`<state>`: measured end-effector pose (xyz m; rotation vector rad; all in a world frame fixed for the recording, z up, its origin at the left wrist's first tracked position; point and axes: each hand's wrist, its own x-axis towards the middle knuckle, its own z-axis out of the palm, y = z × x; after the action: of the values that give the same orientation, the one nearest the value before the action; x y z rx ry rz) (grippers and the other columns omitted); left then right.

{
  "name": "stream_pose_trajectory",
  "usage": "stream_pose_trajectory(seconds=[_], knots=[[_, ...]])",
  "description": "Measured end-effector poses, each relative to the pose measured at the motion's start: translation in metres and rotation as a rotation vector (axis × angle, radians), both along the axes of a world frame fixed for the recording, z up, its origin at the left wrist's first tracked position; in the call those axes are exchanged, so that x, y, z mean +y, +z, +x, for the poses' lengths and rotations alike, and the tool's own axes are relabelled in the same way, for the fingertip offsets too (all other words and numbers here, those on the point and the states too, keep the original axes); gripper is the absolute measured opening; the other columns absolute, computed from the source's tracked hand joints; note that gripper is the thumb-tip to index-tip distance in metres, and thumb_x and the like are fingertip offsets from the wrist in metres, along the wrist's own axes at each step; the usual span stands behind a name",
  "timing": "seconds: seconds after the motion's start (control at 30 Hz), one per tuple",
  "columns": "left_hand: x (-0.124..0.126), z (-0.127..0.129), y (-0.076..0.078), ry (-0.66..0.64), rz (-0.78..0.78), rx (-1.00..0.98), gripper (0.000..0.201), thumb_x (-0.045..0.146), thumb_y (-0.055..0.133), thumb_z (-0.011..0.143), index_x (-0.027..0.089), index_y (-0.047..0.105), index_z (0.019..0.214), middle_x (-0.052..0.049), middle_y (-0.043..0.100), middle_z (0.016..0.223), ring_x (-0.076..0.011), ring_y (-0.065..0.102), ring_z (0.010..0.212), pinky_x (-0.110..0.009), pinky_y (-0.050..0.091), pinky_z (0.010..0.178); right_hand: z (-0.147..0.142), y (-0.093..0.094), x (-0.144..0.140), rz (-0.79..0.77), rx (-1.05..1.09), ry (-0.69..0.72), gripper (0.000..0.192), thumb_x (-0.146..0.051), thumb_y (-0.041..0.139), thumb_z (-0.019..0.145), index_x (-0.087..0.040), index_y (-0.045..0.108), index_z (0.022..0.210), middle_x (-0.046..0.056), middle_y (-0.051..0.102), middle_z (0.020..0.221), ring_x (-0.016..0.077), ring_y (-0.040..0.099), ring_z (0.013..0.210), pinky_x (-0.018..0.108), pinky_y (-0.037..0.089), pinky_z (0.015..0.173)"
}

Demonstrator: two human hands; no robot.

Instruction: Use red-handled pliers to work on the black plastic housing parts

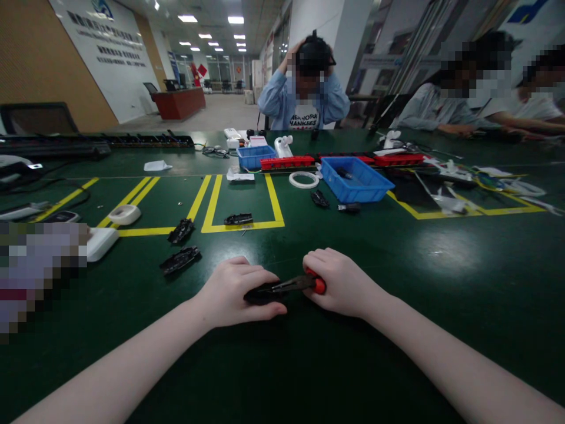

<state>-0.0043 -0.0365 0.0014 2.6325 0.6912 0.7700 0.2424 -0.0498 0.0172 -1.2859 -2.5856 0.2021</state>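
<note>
My left hand (241, 291) is closed around a dark plastic part (265, 293), gripped between thumb and fingers; most of its shape is hidden. My right hand (338, 282) wraps round the red handles of a pair of pliers (293, 284). The jaws point left and reach the dark part, though I cannot tell whether they grip it. Beyond my left hand lie two black plastic pieces, a nearer one (180, 260) and a farther one (180, 231). Another black piece (238, 219) rests by the yellow tape.
A large blue bin (353, 191) and a smaller blue bin (255, 158) stand farther back, near a red strip (286, 163). White rings of tape (125, 214) and a white case (102, 244) are at left. Several people sit around the green table (379, 247).
</note>
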Motion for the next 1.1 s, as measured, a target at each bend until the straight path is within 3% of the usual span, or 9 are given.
stream_pose_trajectory(seconds=[1.1], knots=[[0.0008,-0.0002,0.0007,-0.01,-0.027,-0.001,0.035,0.049,0.058,0.092,0.017,0.065,0.1,-0.001,0.069,0.08,-0.0147,0.063,0.067,-0.029,0.04,0.066,-0.0002,-0.0027,0.0003,0.007,0.019,-0.002,0.018,-0.021,0.066,0.074,-0.021,0.048,0.073,0.001,0.058,0.074,0.0167,0.051,0.067,0.031,0.038,0.066]])
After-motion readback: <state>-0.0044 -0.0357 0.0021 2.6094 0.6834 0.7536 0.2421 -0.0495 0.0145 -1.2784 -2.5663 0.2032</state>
